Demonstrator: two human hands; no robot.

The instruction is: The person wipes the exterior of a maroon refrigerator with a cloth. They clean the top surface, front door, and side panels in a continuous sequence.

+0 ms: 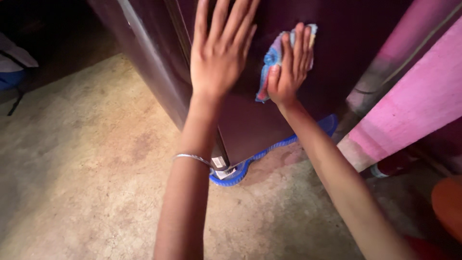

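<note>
Nearest, at 6 o'clock: both forearms enter from the bottom edge, elbows cut off. A thin metal bangle (192, 157) circles the left wrist. Bare concrete floor (86, 163) spreads from 6 to 9 o'clock, stained and scuffed.

Middle ground: a blue plastic stand (240, 171) with a scalloped edge shows under the cabinet's lower corner; most of it is hidden beneath the cabinet. A small label sits at that corner, too small to make out.

Left hand (219, 48) at 12 o'clock: open, fingers spread and flat against the dark maroon cabinet (250, 120), holding nothing. Fingertips run off the top edge.

Right hand (288, 67) at 1 o'clock: palm and straight fingers pressed on a blue-and-pink cloth (269, 60), pinning it flat to the cabinet front. The cloth is mostly covered by the hand; only its left rim and top corner show.

At 3 o'clock: a pink wall (414, 96), with an orange object (447, 204) at 4 o'clock, cut off and unidentifiable.

Farthest, 9 to 10 o'clock: deep shadow; pale and blue shapes (12, 67) at the left edge, hard to identify. The cabinet's top is out of frame.
</note>
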